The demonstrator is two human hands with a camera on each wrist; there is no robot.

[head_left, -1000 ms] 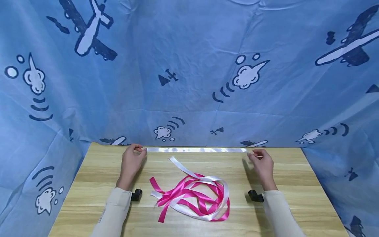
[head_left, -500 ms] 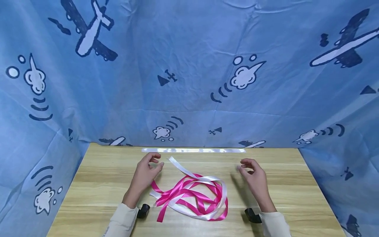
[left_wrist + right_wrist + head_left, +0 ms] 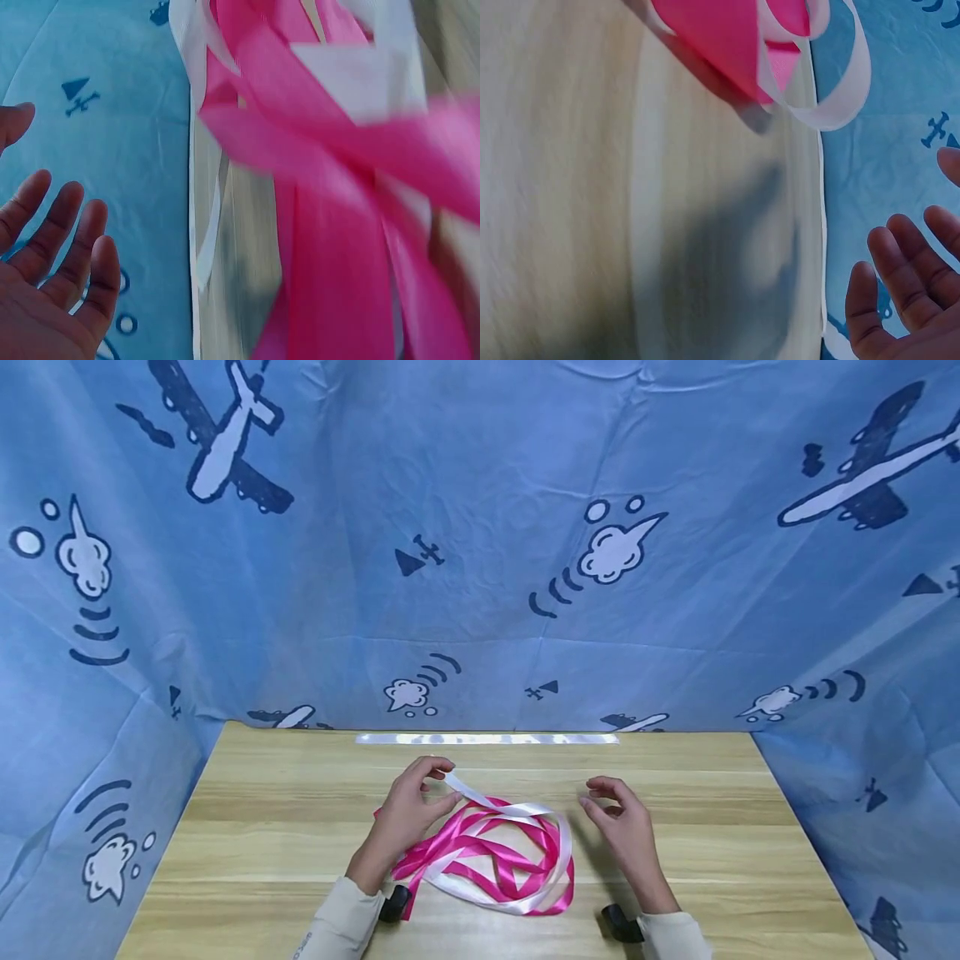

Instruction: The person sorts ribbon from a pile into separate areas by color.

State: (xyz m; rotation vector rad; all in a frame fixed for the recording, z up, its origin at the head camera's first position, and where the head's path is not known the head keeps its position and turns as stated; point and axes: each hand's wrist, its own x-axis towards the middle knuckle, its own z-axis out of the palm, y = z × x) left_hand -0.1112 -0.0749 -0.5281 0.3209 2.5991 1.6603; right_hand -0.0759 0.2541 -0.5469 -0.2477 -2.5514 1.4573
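A loose heap of pink ribbon (image 3: 412,863) and white ribbon (image 3: 564,847) lies in the middle of the wooden table, its strands looped over each other. My left hand (image 3: 411,808) is over the heap's left side, thumb and fingers parted on either side of the white ribbon's free end. In the left wrist view its fingers (image 3: 64,240) are spread, with pink ribbon (image 3: 337,270) beside them. To the right of the heap, my right hand (image 3: 624,827) hovers with relaxed fingers (image 3: 900,277) and nothing in them.
A flat, shiny white strip (image 3: 487,739) lies along the table's back edge. Blue cloth (image 3: 480,568) printed with planes and clouds hangs behind and at both sides of the wooden table (image 3: 247,827). Each wrist carries a small black camera.
Both hands have left the ends of the shiny strip and come inward and nearer. The left hand has reached the white ribbon's end; the right has moved left toward the heap.
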